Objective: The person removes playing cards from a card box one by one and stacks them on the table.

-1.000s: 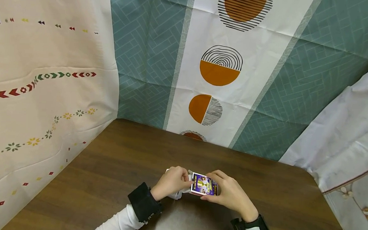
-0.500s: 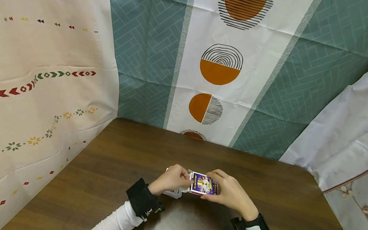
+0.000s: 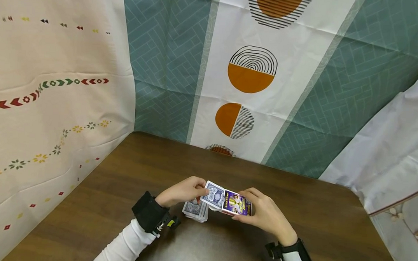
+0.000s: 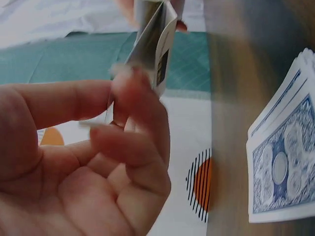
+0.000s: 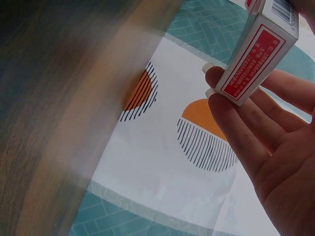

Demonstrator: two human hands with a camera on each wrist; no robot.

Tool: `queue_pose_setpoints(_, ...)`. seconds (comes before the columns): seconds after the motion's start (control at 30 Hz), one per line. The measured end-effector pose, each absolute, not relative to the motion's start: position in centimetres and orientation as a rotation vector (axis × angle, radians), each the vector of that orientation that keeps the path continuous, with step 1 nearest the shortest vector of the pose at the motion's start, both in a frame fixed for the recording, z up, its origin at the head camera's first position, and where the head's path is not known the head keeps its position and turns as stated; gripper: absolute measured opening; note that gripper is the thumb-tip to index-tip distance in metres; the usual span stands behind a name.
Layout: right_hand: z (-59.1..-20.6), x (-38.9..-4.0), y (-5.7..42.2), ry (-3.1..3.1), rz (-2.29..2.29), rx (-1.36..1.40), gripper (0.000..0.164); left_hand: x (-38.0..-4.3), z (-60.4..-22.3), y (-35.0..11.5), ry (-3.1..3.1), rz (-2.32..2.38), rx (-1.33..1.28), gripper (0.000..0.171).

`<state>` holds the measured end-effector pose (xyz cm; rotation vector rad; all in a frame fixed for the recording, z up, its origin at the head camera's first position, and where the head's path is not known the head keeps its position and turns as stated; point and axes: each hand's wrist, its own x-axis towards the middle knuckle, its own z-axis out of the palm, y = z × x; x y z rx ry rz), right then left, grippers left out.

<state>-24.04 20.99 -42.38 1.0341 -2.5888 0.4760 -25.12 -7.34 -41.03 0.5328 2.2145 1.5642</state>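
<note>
My right hand (image 3: 265,212) grips a small card box (image 3: 238,204) with a purple front and a gold trophy; its side panel is red and white in the right wrist view. From the box's open left end sticks a blue-backed playing card (image 3: 214,195). My left hand (image 3: 183,191) pinches the card's outer edge between thumb and fingers. Below that hand, a loose stack of playing cards (image 3: 195,209) lies blue back up on the table. In the left wrist view the pinched card shows only edge-on and the fingers (image 4: 140,98) are blurred.
The brown wooden table (image 3: 151,163) reaches back to a teal and white curtain (image 3: 169,66) with orange circles. A cream patterned cloth (image 3: 55,131) hangs on the left and a white cloth (image 3: 390,146) on the right. Each wrist wears a black strap.
My left hand has drawn leftward and slightly up, sliding the playing card partly out of the box. The stack beneath has come more into view. The right hand keeps its hold, shifted slightly right.
</note>
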Motion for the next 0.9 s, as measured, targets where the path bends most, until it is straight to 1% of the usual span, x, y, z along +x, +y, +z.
queue_pose_setpoints(0.33, -42.3, -24.3, 21.1, -2.586, 0.463, 1.029, 0.063, -25.6, -40.8, -8.2, 2.202, 1.632, 0.472, 0.013)
queue_pose_setpoints(0.63, -42.5, -24.2, 21.1, -2.595, 0.454, 1.024, 0.064, -26.1, -40.9, -9.0, 2.222, 1.744, 0.438, 0.022)
queue_pose_setpoints(0.9, -42.7, -24.2, 21.0, -2.611, 0.445, 1.02, 0.064, -26.5, -41.1, -9.6, 2.24, 1.819, 0.37, 0.024)
